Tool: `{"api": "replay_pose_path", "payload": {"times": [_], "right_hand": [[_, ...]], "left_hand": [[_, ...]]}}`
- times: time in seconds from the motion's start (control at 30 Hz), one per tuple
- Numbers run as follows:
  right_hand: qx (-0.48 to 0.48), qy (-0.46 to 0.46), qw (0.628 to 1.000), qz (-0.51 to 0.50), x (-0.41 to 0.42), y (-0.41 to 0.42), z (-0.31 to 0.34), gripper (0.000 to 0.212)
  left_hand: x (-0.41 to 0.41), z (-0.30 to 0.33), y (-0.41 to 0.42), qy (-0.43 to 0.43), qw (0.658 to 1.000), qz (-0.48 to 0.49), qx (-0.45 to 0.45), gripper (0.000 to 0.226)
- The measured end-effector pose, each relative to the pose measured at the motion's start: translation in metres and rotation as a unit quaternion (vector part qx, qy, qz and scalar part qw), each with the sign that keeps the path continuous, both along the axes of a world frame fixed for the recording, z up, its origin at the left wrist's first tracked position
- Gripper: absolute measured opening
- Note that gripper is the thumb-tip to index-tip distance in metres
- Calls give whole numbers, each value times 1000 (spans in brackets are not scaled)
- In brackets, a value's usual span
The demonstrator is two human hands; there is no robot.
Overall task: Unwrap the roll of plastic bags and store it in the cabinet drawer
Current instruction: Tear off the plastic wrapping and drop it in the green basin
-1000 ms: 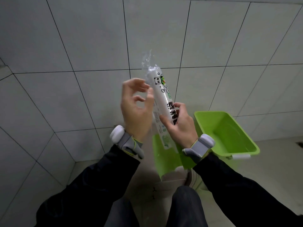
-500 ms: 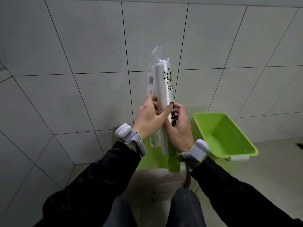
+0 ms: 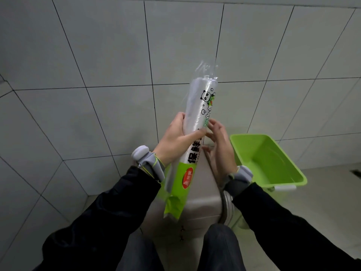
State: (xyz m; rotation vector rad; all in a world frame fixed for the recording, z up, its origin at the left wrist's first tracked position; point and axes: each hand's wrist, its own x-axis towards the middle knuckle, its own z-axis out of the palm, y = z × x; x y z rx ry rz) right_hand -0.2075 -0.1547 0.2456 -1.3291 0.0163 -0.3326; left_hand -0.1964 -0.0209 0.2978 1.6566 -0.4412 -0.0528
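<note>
— Where's the roll of plastic bags (image 3: 197,122)?
— Upright, left of the green basin (image 3: 267,163); left hand (image 3: 175,139) grips its middle, wrapper still on.
— The right hand (image 3: 220,145)?
— Loose-fingered beside it, holding nothing; nearest the sealed top.

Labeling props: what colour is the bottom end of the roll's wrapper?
Bright green, with a red-orange oval label, on the wrapper; head view, the only one.

Light: dim, even, soft shadows.
Glare: faint on the clear crinkled plastic wrapper top (image 3: 206,70).
Edges: wide-angle bending; dark vignette.
</note>
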Motion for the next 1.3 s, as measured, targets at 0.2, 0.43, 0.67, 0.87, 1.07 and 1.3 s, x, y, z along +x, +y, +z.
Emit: {"api": "replay_pose_path", "payload": {"times": [0.2, 0.43, 0.67, 0.87, 1.07, 1.3], "right_hand": [[130, 16, 989, 70, 16, -25, 21, 87], [230, 41, 950, 207, 14, -34, 32, 83], [261, -7, 920, 291, 8, -42, 33, 106], [197, -45, 950, 238, 7, -51, 41, 104], [110, -32, 992, 55, 7, -57, 38, 82], [20, -87, 993, -75, -6, -68, 40, 63]], "left_hand": [[-8, -1, 8, 11, 994, -106, 37, 58], [-10, 0, 9, 15, 975, -204, 88, 62], [-12, 0, 11, 25, 962, -251, 105, 59], [-12, -1, 12, 18, 963, -240, 125, 53], [-10, -5, 12, -39, 968, -213, 125, 64], [-5, -13, 12, -23, 984, -118, 129, 50]]}}
